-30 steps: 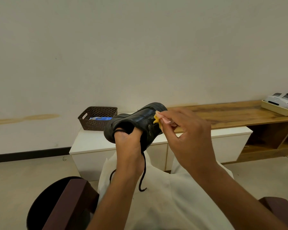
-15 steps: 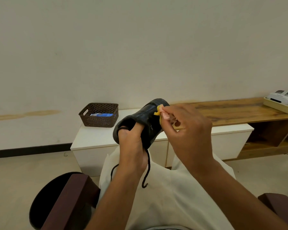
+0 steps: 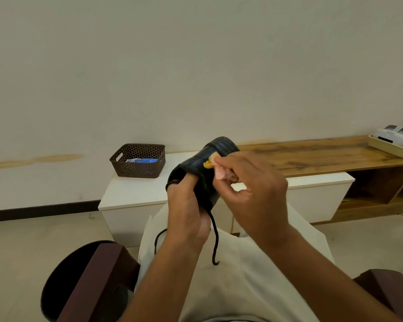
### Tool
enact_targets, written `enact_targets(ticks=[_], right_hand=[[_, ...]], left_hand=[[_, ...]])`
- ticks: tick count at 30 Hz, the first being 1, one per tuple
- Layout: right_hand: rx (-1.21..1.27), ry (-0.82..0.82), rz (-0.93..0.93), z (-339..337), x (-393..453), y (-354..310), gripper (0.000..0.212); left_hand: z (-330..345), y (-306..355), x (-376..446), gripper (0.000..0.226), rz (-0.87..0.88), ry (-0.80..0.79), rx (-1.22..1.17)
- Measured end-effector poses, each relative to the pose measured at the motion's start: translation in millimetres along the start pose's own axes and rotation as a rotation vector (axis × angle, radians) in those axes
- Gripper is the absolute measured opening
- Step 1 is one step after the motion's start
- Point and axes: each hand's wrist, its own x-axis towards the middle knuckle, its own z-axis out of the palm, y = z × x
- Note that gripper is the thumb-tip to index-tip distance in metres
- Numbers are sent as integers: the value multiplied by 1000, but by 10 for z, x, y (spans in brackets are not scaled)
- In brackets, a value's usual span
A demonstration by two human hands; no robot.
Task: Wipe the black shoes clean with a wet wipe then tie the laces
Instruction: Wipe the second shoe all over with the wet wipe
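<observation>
My left hand [image 3: 186, 212] grips a black shoe [image 3: 203, 173] by its heel opening, thumb over the rim, and holds it up in front of me with the toe pointing away. My right hand [image 3: 251, 194] pinches a small yellow wipe [image 3: 207, 164] and presses it against the shoe's upper side. Two loose black laces [image 3: 215, 240] dangle from the shoe over my lap. Only one shoe is in view.
A brown perforated basket [image 3: 137, 168] with a blue-and-white packet inside stands on a low white cabinet [image 3: 135, 194]. To the right runs a wooden shelf [image 3: 323, 154] carrying a cream tray [image 3: 391, 147] with a white device. Dark chair armrests [image 3: 91, 282] flank my lap.
The shoe has turned so its toe points further away and has risen slightly. My right hand with the yellow wipe has slid along the upper.
</observation>
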Motion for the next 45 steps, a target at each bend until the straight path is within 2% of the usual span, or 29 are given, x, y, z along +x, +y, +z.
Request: enact_targets(ticks=[4,7,10,16,18,21,24,30,34,38,42,45], right_hand=[[54,-101,-62,74,-105,-195,19],[33,-52,-53,-9,-23,-29,16],[-37,-1,-10,-81,46,117,12],[44,-105,-21,63,-128,-151,16],[35,-78,-17,11,-66,-54,13],[-52,-26,20,-106,83,113,5],[-72,-43,52,-142,112,113,4],[76,-225,-29,-103,103,-132,13],[7,-259,42,-210,230,129,12],[16,-317,71,-206,236,143,12],[109,-411,-33,-187,200,-18,12],[92,-395,1,-215,233,126,13]], left_hand=[[-50,-25,-11,32,-55,-57,-84],[-17,-4,8,39,-37,-8,-42],[43,-5,-7,46,-8,-34,-11],[-13,-30,-34,40,8,-15,-43],[7,-23,-35,38,21,-7,-36],[45,-63,-28,40,70,-21,46],[15,-130,-11,38,168,17,183],[14,-136,-52,20,290,19,397],[32,-108,-46,26,371,30,514],[45,-132,-80,27,395,87,616],[20,-134,-51,32,364,66,579],[36,-141,-53,30,377,22,609]])
